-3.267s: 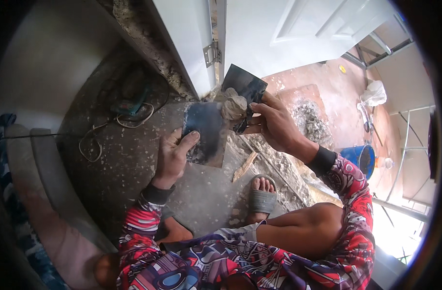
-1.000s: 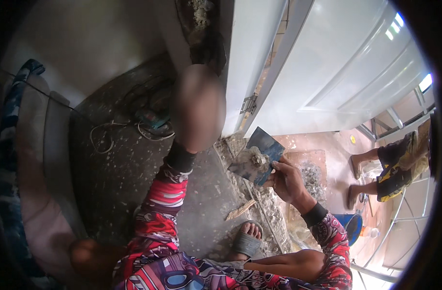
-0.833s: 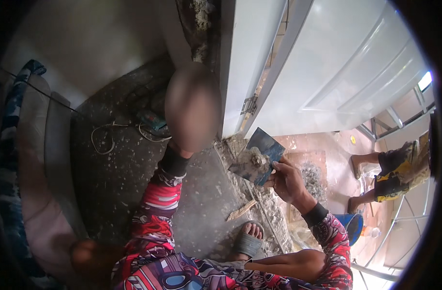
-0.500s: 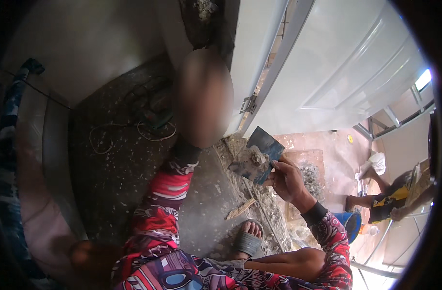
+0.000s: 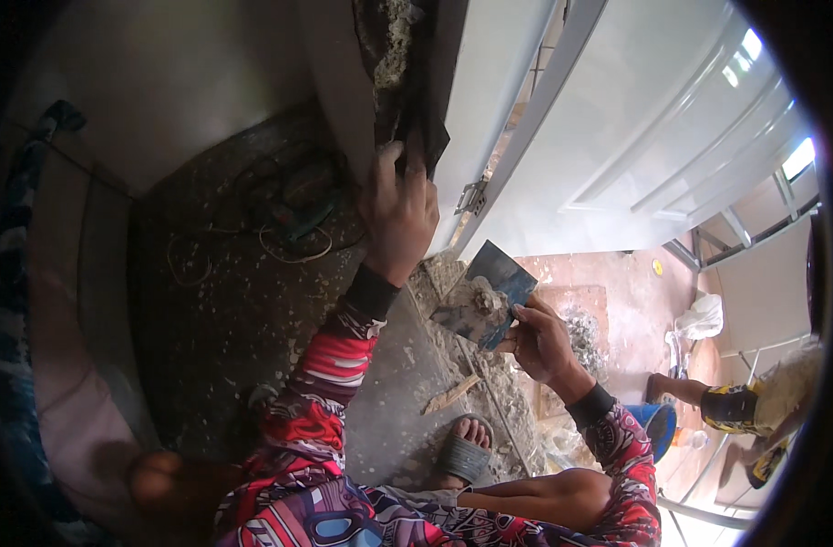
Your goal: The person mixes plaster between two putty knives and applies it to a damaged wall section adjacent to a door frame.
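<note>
My right hand (image 5: 546, 345) grips the edge of a flat blue-grey square plate (image 5: 510, 276), thumb on top. A lump of wet grey mortar (image 5: 486, 301) lies on the plate. My left hand (image 5: 403, 208) is raised against the lower part of a rough gap (image 5: 394, 59) beside the white door frame (image 5: 476, 109). Its fingers are closed around a dark flat blade (image 5: 441, 149), of which only a corner shows clearly. Grey-white mortar fills part of the gap above that hand.
A white panelled door (image 5: 653, 118) stands at the right on a hinge (image 5: 471, 198). Broken rubble and a wood scrap (image 5: 451, 395) lie near my sandalled foot (image 5: 467, 447). A corded tool (image 5: 298, 219) rests on the dark floor. Behind are a blue bucket (image 5: 655, 427) and another person (image 5: 735, 406).
My left hand, blurred before, now shows clearly, its forearm shifted slightly right. My right hand and plate have hardly moved. The other person has changed posture at the right.
</note>
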{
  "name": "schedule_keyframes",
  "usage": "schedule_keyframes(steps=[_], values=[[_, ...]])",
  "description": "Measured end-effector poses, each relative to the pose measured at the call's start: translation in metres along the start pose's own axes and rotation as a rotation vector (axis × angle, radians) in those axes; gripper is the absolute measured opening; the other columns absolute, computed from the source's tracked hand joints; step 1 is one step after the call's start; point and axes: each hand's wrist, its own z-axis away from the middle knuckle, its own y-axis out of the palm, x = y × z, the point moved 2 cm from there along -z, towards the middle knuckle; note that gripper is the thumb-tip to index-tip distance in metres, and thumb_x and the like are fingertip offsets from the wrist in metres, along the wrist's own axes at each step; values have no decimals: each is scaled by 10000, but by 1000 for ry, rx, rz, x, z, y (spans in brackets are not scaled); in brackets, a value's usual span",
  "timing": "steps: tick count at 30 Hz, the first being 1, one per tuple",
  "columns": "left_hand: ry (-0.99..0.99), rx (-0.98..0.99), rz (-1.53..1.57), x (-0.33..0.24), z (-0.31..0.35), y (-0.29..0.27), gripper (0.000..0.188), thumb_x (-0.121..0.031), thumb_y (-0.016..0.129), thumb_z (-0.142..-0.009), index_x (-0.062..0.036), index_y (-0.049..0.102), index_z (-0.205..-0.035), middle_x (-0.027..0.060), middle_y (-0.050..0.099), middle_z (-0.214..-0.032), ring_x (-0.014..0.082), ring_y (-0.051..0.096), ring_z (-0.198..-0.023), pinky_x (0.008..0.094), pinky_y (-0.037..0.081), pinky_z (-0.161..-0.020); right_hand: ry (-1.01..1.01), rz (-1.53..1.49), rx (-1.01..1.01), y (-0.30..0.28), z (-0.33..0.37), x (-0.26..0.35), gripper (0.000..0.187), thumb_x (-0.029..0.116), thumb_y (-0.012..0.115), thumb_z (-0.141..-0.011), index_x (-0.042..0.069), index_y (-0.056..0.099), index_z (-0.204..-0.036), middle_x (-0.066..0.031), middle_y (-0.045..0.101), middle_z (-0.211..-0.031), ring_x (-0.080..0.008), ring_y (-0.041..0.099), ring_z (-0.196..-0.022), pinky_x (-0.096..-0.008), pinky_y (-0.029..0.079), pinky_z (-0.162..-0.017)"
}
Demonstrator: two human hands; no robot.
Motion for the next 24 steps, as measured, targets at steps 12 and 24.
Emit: schedule_keyframes(steps=[12, 24], values=[[-104, 176, 69, 12, 65, 4, 434, -32, 627, -831, -19, 565, -1260, 213, 550, -1205, 392, 601, -977, 443, 509, -783, -9, 38, -76, 1, 1, -7, 357, 78, 414, -989, -36, 427, -1327, -183, 637, -1161, -316, 719, -849, -458, 624, -754], [-657, 598, 674, 5, 108, -93, 109, -57, 601, -937, 13, 662, -994, 64, 636, -780, 134, 573, -690, 300, 460, -604, -59, 101, -164, -25, -13, -4, 326, 108, 421, -1017, 24, 452, -1331, -113, 619, -1160, -230, 690, -877, -368, 615, -728]])
